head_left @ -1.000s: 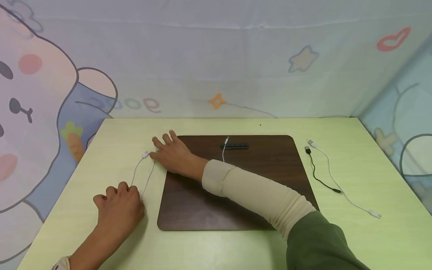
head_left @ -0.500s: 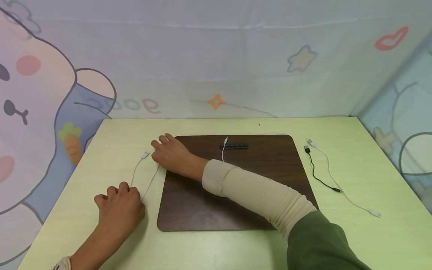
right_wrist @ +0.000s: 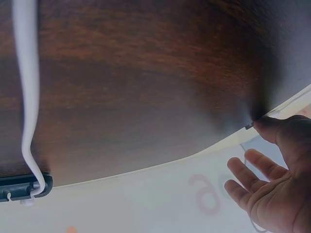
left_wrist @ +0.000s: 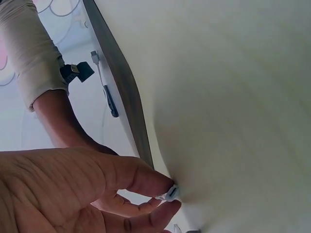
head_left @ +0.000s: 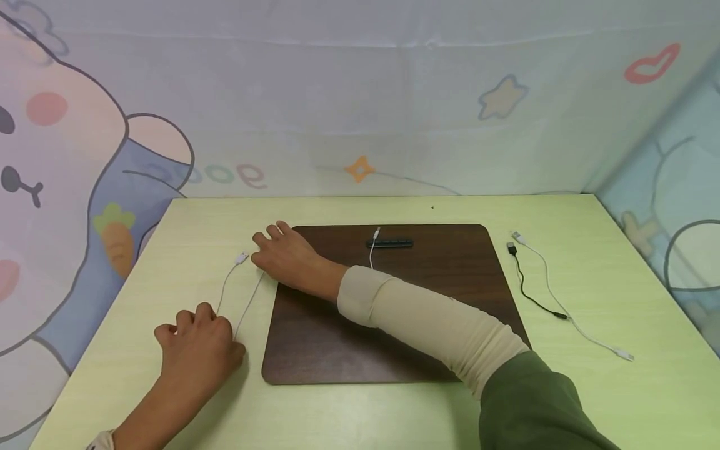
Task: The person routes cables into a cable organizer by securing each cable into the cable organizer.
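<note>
My left hand (head_left: 197, 350) is low at the table's left side. In the left wrist view its thumb and finger pinch a small white cable connector (left_wrist: 172, 193). My right hand (head_left: 285, 255) reaches across to the upper left corner of the dark brown board (head_left: 326, 350), pinching a white cable (head_left: 248, 306) that runs down to the left hand. In the right wrist view the thumb (right_wrist: 269, 127) presses at the board's edge, the other visible fingers spread apart. A white USB plug (head_left: 242, 257) lies just left of the right hand, its cord leading behind the left hand.
A black cable holder (head_left: 396, 243) sits near the board's back edge, with a white cable (head_left: 372, 255) in one slot. Right of the board lie a short black USB cable (head_left: 523, 286) and a longer white one (head_left: 550, 294). A printed cloth hangs behind the table.
My right hand has moved slightly right, away from the white USB plug, and the cable's upper end has moved with it. The left hand stays nearly in place.
</note>
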